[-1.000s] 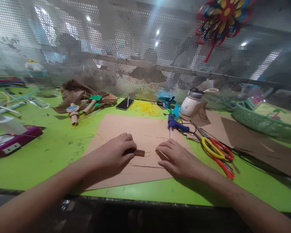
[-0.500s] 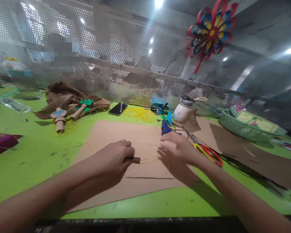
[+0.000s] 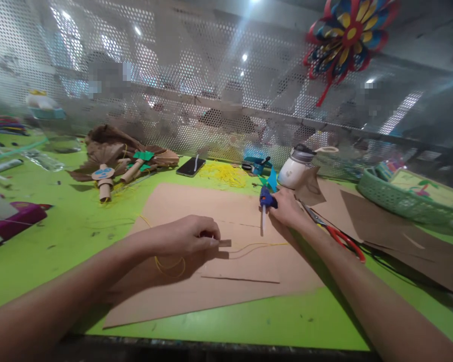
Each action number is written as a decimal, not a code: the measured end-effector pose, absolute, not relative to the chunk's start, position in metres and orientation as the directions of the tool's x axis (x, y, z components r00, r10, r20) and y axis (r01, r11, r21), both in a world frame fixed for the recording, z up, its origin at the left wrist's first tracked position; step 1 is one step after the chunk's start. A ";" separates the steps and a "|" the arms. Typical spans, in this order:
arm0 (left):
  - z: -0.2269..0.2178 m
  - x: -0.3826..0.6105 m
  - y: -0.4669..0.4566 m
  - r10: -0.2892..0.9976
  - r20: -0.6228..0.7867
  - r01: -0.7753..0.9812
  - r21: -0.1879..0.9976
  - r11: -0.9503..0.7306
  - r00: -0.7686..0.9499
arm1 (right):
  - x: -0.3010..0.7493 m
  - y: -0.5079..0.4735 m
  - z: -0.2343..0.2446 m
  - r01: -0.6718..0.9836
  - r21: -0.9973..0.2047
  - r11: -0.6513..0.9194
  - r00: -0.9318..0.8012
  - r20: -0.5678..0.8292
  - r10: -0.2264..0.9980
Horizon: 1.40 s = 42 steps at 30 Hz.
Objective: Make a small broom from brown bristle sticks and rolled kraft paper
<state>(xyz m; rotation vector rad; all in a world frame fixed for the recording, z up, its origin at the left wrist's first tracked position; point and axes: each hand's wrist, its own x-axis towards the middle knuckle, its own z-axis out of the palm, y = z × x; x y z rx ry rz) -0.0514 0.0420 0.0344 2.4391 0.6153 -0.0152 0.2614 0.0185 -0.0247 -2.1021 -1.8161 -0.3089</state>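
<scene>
A small brown cardboard piece [image 3: 223, 243] sits pinched between the thumb and fingertips of the left hand [image 3: 189, 235], its free end poking out to the right, just above the big cardboard sheet [image 3: 196, 201] that lies flat on the green table [image 3: 60, 241]. A thin yellow string [image 3: 256, 246] runs from the piece to the right across the sheet, and a loop of it curls under the left wrist. The right hand [image 3: 289, 207] is well apart from the piece, up at the sheet's far right edge, with its fingers closed on the handle of a blue glue gun [image 3: 266, 198] whose white nozzle points down toward the sheet. Just right of that forearm lie red-handled scissors [image 3: 343, 239] on more brown cardboard. Behind the gun stands a white jar [image 3: 292, 171]. Further left along the back lie a heap of yellow strands [image 3: 224, 173], a dark phone [image 3: 191, 166] and brown paper craft figures [image 3: 105, 176]. A green basket [image 3: 396, 201] sits at the far right, and a paper pinwheel [image 3: 347, 30] hangs on the perforated screen [image 3: 173, 75].
</scene>
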 end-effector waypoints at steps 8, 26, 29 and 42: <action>0.023 -0.058 0.053 0.353 -0.185 0.376 0.691 -0.617 0.917 | 0.281 0.018 -0.008 0.898 -0.432 -0.082 0.324 0.524 0.788; 0.026 -0.077 0.059 0.270 -0.335 0.414 0.846 -0.336 0.903 | 0.205 -0.101 0.045 0.495 -0.849 0.182 -0.319 0.017 0.948; 0.024 -0.078 0.058 0.239 -0.341 0.397 0.882 -0.254 0.909 | 0.205 -0.104 0.028 0.591 -0.795 0.136 -0.279 -0.043 0.959; 0.015 -0.078 0.062 0.212 -0.395 0.415 0.908 -0.057 0.894 | 0.229 -0.108 -0.020 0.637 -0.752 0.170 -0.161 0.086 0.983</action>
